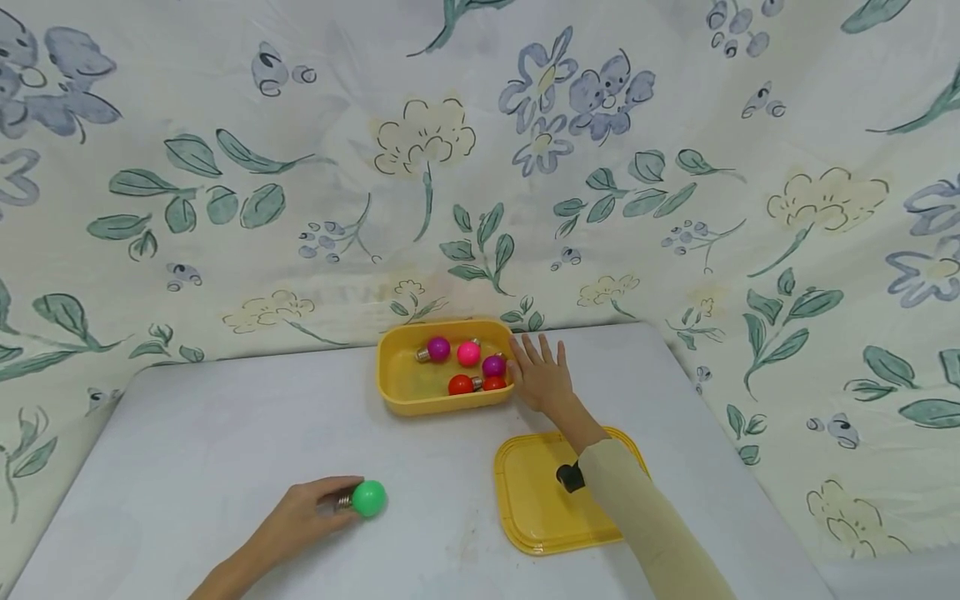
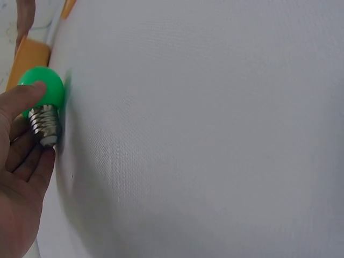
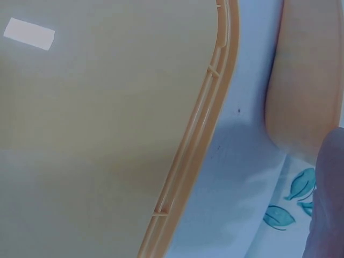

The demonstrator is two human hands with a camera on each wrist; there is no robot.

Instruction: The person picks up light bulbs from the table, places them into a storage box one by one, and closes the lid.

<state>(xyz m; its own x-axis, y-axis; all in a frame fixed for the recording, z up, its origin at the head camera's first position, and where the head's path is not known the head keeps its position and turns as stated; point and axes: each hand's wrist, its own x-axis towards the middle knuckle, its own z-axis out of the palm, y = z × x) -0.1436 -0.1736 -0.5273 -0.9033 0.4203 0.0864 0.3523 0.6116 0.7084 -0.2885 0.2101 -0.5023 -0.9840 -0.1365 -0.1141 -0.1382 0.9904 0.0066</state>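
My left hand (image 1: 303,517) pinches a small green light bulb (image 1: 370,498) between thumb and fingers, low over the left front of the table. The left wrist view shows the bulb's silver screw base (image 2: 44,121) pointing toward the fingers. At the back, my right hand (image 1: 542,379) lies against the right end of a yellow plastic container (image 1: 442,407), its fingers fairly straight. Inside are several bulbs: a purple one (image 1: 438,349) at the left, a pink one (image 1: 468,353), another purple one (image 1: 493,365) and red ones (image 1: 461,384) near the front wall.
A yellow lid (image 1: 528,508) lies flat on the white table (image 1: 247,425), partly under my right forearm. Something small and black (image 1: 570,477) shows at the right sleeve. A flower-patterned cloth (image 1: 337,167) hangs behind the table's back edge.
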